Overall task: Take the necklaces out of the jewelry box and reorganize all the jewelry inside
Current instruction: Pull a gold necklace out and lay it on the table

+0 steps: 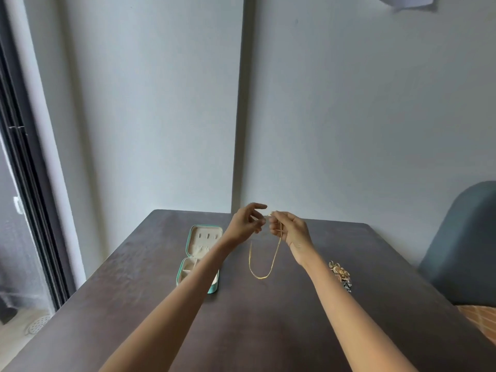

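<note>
Right hand (291,230): fingers curled, pinching gold necklace (264,260) at its upper ends. Left hand (245,224): raised just beside that pinch, fingers loosely bent; contact with chain not discernible. Chain loop hanging below grip, above dark table (255,331). Open jewelry box (200,257) down-left of grip; jewelry pile (341,273) down-right.

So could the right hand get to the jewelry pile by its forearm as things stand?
Probably not yet: the right hand holds the gold necklace. The jewelry pile lies uncovered on the table.
</note>
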Demonstrator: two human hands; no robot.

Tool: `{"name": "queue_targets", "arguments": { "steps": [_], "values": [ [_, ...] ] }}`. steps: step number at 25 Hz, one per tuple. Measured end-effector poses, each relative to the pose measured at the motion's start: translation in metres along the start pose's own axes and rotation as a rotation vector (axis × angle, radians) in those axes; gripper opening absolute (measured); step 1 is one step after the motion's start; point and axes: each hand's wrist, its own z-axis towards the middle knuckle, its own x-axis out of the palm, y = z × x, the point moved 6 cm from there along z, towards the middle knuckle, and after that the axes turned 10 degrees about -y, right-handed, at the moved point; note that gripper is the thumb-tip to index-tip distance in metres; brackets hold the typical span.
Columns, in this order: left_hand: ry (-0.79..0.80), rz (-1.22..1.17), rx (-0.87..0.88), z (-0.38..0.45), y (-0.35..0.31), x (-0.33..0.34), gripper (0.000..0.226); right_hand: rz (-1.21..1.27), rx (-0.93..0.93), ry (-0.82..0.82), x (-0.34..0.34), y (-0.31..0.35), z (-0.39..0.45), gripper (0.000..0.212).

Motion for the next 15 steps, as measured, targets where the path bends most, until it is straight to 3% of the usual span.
{"name": "queue_targets", "arguments": {
  "steps": [3,5,15],
  "values": [
    [0.058,0.036,-0.009,-0.003,0.000,0.009,0.020,0.017,0.006,-0.037,-0.008,0.006,-0.003,0.015],
    [0.102,-0.076,-0.040,-0.009,-0.009,0.015,0.007,0.014,-0.002,-0.069,-0.015,0.009,-0.008,0.019],
    [0.246,-0.512,-0.253,-0.055,-0.027,0.050,0.020,0.121,-0.041,-0.057,-0.037,0.008,-0.047,0.018]
  ]
}}
